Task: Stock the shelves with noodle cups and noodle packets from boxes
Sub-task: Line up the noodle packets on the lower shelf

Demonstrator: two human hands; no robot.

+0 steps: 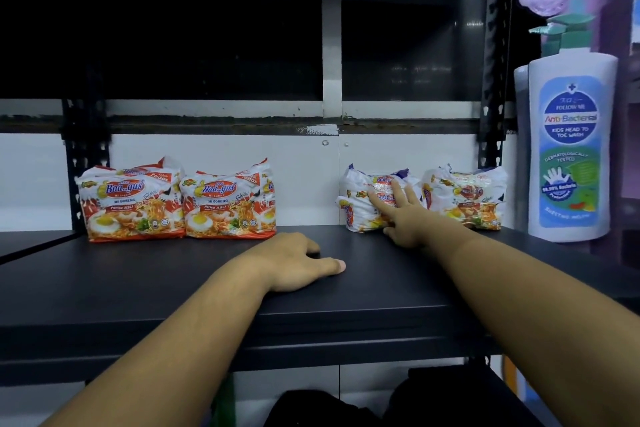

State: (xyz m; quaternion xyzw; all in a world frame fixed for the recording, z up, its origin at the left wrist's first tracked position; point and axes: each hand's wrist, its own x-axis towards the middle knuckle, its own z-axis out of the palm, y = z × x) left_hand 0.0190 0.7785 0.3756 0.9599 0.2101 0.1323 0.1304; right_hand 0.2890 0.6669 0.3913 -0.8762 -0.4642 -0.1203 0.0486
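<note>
The black shelf [173, 288] spreads before me; at its right end stands a tall white wash bottle [571, 149] with a blue label; along the back, against the white wall, four noodle packets [228, 201] stand upright, white and orange-red, printed with fried noodles and egg; two touch at the left, two sit together at the right. My right hand [403, 215] presses straight, spread fingers on the third packet [360, 204]; my left hand [294, 262] rests slack on the shelf, holding nothing.

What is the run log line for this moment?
left hand rests on shelf | right hand touches white noodle multipack, fingers straight
</note>
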